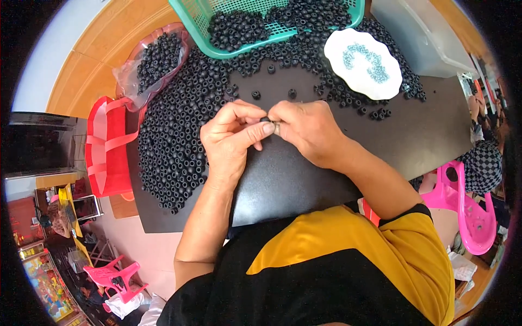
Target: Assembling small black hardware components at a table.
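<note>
Over the dark table, my left hand (228, 136) and my right hand (311, 133) meet fingertip to fingertip. Between them is a small black ring-shaped piece (265, 119), pinched by my left thumb and fingers and mostly covered. My right thumb and forefinger are pressed together right beside it; anything tiny in that pinch is hidden. A large heap of the same black hollow pieces (176, 127) spreads left of my hands and along the back. Two loose black pieces, one of them a single ring (292, 93), lie just beyond my fingers.
A green mesh basket (216, 54) with more black pieces stands at the back. Right of it, a white scalloped plate (336, 48) bears tiny pale-blue bits. A reddish plastic-lined bowl (126, 81) and a red bag (103, 152) are at left. Pink chairs (461, 217) stand around.
</note>
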A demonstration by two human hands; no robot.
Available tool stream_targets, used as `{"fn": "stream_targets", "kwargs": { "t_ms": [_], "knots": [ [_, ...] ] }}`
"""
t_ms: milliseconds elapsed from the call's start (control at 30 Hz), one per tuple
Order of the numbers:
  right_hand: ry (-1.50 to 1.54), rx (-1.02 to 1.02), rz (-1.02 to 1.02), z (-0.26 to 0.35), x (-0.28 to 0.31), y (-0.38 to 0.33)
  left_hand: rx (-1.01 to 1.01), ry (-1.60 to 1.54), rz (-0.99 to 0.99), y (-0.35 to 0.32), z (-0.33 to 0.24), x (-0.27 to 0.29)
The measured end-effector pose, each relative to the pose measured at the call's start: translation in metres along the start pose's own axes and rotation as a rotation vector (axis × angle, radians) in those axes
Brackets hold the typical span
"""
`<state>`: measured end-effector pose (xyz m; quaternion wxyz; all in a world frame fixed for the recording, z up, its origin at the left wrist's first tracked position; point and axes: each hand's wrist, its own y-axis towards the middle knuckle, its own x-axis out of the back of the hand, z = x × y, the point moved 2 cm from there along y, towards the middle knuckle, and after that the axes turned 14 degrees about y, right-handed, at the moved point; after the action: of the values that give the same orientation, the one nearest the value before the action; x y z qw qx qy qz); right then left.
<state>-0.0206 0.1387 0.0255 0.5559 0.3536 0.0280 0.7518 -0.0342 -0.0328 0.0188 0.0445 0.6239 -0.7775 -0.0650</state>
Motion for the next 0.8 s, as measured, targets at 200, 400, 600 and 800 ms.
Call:
{"fn": "stream_targets", "kwargs": {
  "t_ms": [200, 400, 600, 800],
  "knots": [
    [0.123, 0.053, 0.056, 0.005, 0.010, 0.002, 0.144, -0.249, 0.089, 0.001, 0.000, -0.001],
    [0.369, -0.111, 0.019, 0.003, 0.011, 0.003, 0.216, -0.327, 0.086, 0.001, 0.002, -0.003],
    [0.460, -0.167, -0.061, 0.000, 0.016, 0.005, 0.100, -0.250, 0.101, 0.001, 0.001, -0.008],
    [0.416, -0.156, -0.064, 0.003, 0.016, 0.005, -0.033, -0.023, 0.047, -0.002, 0.000, -0.006]
  ]
}}
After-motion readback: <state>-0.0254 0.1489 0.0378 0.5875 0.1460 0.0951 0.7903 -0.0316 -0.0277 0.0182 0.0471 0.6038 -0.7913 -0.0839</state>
